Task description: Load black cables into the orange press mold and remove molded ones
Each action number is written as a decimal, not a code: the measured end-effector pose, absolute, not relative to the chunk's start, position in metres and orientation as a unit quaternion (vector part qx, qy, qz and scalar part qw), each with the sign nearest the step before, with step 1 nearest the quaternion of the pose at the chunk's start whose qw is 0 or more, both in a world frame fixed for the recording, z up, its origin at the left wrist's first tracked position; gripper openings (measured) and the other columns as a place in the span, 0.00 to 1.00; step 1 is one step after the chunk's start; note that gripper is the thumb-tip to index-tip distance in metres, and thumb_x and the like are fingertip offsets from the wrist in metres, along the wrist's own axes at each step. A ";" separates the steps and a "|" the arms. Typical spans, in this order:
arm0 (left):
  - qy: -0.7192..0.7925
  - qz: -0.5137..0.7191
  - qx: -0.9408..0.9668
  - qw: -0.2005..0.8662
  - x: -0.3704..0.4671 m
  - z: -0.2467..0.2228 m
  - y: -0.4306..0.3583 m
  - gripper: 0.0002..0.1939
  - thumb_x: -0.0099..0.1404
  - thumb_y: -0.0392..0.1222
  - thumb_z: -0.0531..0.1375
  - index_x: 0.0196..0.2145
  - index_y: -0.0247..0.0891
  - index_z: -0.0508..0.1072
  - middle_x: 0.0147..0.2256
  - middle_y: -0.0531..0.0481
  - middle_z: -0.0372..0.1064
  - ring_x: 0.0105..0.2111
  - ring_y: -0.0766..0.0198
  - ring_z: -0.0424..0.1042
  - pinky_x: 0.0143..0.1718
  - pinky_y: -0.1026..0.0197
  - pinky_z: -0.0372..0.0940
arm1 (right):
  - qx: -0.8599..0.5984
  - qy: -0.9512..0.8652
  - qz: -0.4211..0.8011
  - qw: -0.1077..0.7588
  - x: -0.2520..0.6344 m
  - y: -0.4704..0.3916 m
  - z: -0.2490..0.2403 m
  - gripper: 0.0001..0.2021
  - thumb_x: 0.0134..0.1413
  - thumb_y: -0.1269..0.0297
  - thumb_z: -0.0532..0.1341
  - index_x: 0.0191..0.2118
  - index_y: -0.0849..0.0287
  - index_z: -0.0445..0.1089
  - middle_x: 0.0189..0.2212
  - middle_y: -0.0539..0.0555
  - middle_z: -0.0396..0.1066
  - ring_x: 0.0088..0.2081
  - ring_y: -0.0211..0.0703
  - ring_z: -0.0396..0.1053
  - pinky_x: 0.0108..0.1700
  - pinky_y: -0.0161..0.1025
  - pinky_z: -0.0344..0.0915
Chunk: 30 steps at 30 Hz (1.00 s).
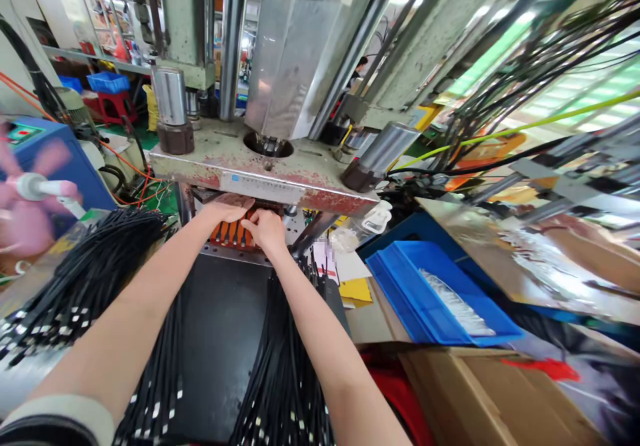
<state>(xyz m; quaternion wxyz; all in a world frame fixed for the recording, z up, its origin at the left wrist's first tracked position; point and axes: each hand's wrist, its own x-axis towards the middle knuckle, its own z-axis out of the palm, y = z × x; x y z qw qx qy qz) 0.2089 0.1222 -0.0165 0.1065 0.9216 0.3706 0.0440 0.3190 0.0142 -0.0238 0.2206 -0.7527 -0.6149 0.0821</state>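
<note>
On the far left, a pink fan (31,186) stands by a blue machine (75,159). Next comes a big pile of black cords (100,266) with shiny ends. Behind it, farther back, a blue basket (108,82) sits on a red stool (116,105).

In the middle, the left hand (233,207) reaches in under the front edge of the big metal press (265,173). It lies flat, palm down, and its fingers look straight and close together. The little black plugs (235,234) sit in a row on the orange-brown block (218,234) — just below the left fingers, on the near side.

The right hand (267,229) is at the right end of the row. Its fingers are bent, and the fingertips and thumb point left, right beside the last plug that shows. I cannot tell if they pinch it or only touch it.

A black board (220,326) is in front of the block, with more black cords (285,359) hanging by the right arm. To the right is a blue tray (435,286) with white strips (457,303) in it — and a brown box (480,393) below.
</note>
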 end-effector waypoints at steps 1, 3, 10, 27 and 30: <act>0.375 0.047 0.919 0.109 0.213 -0.016 0.125 0.29 0.73 0.50 0.40 0.61 0.32 0.63 0.63 0.37 0.58 0.62 0.54 0.59 0.62 0.54 0.51 | -0.754 -0.612 0.081 0.223 0.320 0.018 -0.023 0.10 0.55 0.55 0.64 0.33 0.57 0.74 0.33 0.56 0.75 0.42 0.49 0.70 0.45 0.42 0.62; 0.384 0.054 0.914 0.116 0.213 -0.016 0.123 0.29 0.73 0.51 0.39 0.62 0.31 0.61 0.63 0.37 0.57 0.62 0.53 0.59 0.62 0.52 0.52 | -0.736 -0.626 0.072 0.248 0.324 0.016 -0.025 0.09 0.56 0.57 0.64 0.35 0.58 0.74 0.34 0.56 0.75 0.43 0.48 0.70 0.46 0.42 0.62; 0.396 0.189 0.897 0.049 0.127 -0.036 0.041 0.23 0.74 0.44 0.41 0.55 0.31 0.67 0.53 0.39 0.67 0.55 0.57 0.64 0.58 0.57 0.57 | -0.767 -0.604 -0.048 0.214 0.369 -0.093 -0.057 0.14 0.64 0.59 0.54 0.37 0.63 0.74 0.33 0.62 0.74 0.38 0.51 0.73 0.40 0.42 0.64; 0.369 0.302 0.815 0.330 0.099 0.001 -0.025 0.09 0.69 0.47 0.53 0.34 0.38 0.62 0.26 0.57 0.62 0.24 0.70 0.62 0.27 0.67 0.58 | -0.681 -0.612 0.173 0.364 0.345 -0.152 -0.030 0.10 0.62 0.58 0.56 0.33 0.56 0.68 0.22 0.48 0.71 0.24 0.40 0.70 0.30 0.35 0.61; 0.295 0.307 0.775 0.468 0.122 0.037 -0.041 0.09 0.68 0.46 0.55 0.37 0.37 0.65 0.27 0.56 0.63 0.20 0.73 0.61 0.22 0.69 0.58 | -0.588 -0.639 0.224 0.442 0.320 -0.150 -0.009 0.08 0.63 0.60 0.55 0.35 0.55 0.67 0.24 0.48 0.71 0.27 0.39 0.70 0.32 0.33 0.62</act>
